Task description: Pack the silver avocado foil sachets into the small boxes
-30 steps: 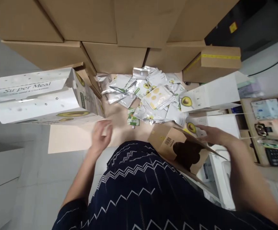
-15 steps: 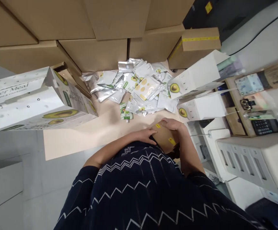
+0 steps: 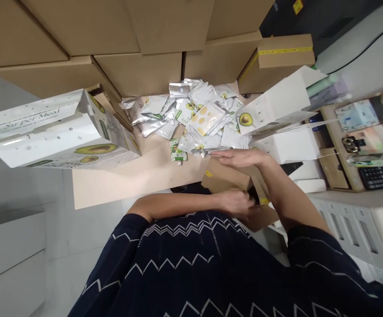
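A small brown cardboard box [image 3: 227, 176] with yellow tape marks lies on its side against my body at the table's front edge. Its right end is open, with flaps spread and a dark inside. My right hand [image 3: 239, 157] lies flat along the far side of the box, fingers stretched out. At the open end, my left hand [image 3: 237, 202] is closed with curled fingers, seemingly on a flap; motion blur softens the fingertips. Just beyond the box spreads a pile of silver and white sachets [image 3: 208, 119]. A small green spouted pouch [image 3: 178, 150] lies before the pile.
A large white carton with avocado prints [image 3: 95, 141] stands at the left. White avocado boxes [image 3: 277, 105] lean open at the right. Stacked brown cartons [image 3: 152, 72] line the back. Farther right are a calculator [image 3: 378, 176] and a wooden organiser [image 3: 333, 163].
The small cardboard box has turned, its open end now showing at the right. My left hand has moved right to that end. My right hand has flattened along the far side.
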`<action>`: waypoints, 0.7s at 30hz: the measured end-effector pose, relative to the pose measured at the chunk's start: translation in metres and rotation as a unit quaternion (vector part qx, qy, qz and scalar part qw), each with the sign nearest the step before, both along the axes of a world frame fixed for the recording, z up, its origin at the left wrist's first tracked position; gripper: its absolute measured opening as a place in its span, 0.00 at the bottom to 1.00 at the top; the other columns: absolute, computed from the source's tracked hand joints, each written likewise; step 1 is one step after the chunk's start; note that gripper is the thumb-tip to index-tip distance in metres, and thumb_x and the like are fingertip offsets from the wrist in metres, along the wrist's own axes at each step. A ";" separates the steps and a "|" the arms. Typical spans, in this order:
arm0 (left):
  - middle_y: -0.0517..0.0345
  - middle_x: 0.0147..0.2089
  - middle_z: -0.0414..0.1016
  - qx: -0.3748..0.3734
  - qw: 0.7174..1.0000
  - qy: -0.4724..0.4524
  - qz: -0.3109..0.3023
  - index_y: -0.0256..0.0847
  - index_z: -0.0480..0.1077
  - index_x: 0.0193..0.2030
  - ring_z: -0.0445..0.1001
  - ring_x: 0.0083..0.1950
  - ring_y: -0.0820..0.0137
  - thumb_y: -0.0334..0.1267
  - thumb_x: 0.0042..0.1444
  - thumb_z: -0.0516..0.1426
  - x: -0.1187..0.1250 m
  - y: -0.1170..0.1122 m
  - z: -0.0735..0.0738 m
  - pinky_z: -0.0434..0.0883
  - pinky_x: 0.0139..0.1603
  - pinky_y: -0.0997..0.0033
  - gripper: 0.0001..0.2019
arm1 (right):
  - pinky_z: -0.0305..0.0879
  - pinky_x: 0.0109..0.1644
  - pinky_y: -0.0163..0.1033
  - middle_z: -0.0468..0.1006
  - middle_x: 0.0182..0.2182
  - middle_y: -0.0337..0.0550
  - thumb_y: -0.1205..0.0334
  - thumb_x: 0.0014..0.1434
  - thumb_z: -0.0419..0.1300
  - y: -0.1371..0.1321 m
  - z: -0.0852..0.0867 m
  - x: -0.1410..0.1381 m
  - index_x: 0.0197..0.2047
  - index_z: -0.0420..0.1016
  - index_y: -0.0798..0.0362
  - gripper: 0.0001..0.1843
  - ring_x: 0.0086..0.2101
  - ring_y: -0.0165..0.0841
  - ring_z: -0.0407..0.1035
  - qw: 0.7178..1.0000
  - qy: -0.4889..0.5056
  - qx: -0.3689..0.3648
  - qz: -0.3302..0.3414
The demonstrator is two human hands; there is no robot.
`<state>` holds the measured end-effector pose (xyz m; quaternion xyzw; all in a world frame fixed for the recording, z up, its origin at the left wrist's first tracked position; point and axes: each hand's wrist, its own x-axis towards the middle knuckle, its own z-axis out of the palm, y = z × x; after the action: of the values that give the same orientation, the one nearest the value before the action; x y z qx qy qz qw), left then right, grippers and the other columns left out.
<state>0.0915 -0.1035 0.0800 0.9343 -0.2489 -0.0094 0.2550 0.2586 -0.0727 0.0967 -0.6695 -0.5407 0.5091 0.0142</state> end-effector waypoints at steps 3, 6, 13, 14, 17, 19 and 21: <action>0.34 0.44 0.77 0.077 0.992 0.063 0.075 0.30 0.79 0.43 0.76 0.45 0.52 0.59 0.64 0.53 -0.016 0.017 -0.003 0.66 0.34 0.62 0.29 | 0.50 0.74 0.54 0.65 0.68 0.42 0.54 0.63 0.58 0.042 -0.005 -0.019 0.69 0.68 0.49 0.31 0.67 0.44 0.59 0.999 0.026 -0.012 0.038; 0.34 0.51 0.75 0.125 0.958 0.157 0.207 0.30 0.77 0.50 0.77 0.45 0.54 0.55 0.67 0.51 -0.043 0.045 -0.010 0.68 0.37 0.62 0.27 | 0.56 0.71 0.52 0.70 0.65 0.40 0.49 0.66 0.55 0.071 -0.006 -0.023 0.71 0.65 0.45 0.32 0.64 0.44 0.64 0.997 0.058 -0.037 0.042; 0.36 0.50 0.75 0.124 0.902 0.257 0.324 0.31 0.78 0.48 0.78 0.45 0.57 0.50 0.63 0.59 -0.104 0.110 -0.027 0.68 0.40 0.63 0.21 | 0.48 0.73 0.59 0.66 0.68 0.47 0.34 0.61 0.55 0.066 -0.003 0.001 0.67 0.70 0.49 0.39 0.67 0.54 0.58 0.996 -0.061 -0.028 0.067; 0.38 0.48 0.76 0.104 0.909 0.251 0.316 0.32 0.78 0.48 0.78 0.44 0.58 0.51 0.62 0.60 -0.113 0.117 -0.026 0.68 0.40 0.64 0.21 | 0.49 0.73 0.60 0.67 0.67 0.46 0.32 0.60 0.54 0.061 -0.002 0.003 0.66 0.72 0.47 0.39 0.66 0.54 0.58 0.995 -0.056 -0.035 0.070; 0.44 0.47 0.75 0.046 0.932 0.203 0.296 0.34 0.77 0.44 0.76 0.39 0.63 0.55 0.61 0.59 -0.146 0.134 -0.021 0.69 0.37 0.66 0.22 | 0.54 0.71 0.58 0.70 0.65 0.43 0.30 0.61 0.53 0.055 -0.001 0.004 0.64 0.75 0.43 0.37 0.65 0.52 0.61 0.998 -0.018 -0.044 0.042; 0.46 0.46 0.73 0.002 0.930 0.151 0.335 0.36 0.75 0.40 0.74 0.37 0.66 0.56 0.62 0.57 -0.176 0.143 -0.018 0.69 0.36 0.67 0.22 | 0.63 0.66 0.55 0.70 0.65 0.43 0.30 0.61 0.52 0.057 -0.004 0.000 0.65 0.72 0.42 0.38 0.62 0.50 0.66 0.997 0.021 -0.076 0.003; 0.50 0.43 0.70 -0.055 0.906 0.096 0.409 0.37 0.73 0.35 0.72 0.37 0.69 0.49 0.64 0.56 -0.208 0.149 -0.018 0.70 0.37 0.68 0.15 | 0.70 0.60 0.52 0.71 0.65 0.43 0.31 0.62 0.51 0.064 -0.011 -0.008 0.67 0.69 0.41 0.38 0.58 0.47 0.71 0.990 0.063 -0.121 -0.029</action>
<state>-0.1166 0.0451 0.0617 0.9329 0.1811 0.0196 0.3106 0.2507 -0.0087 0.0861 -0.6484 -0.4532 0.6115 -0.0178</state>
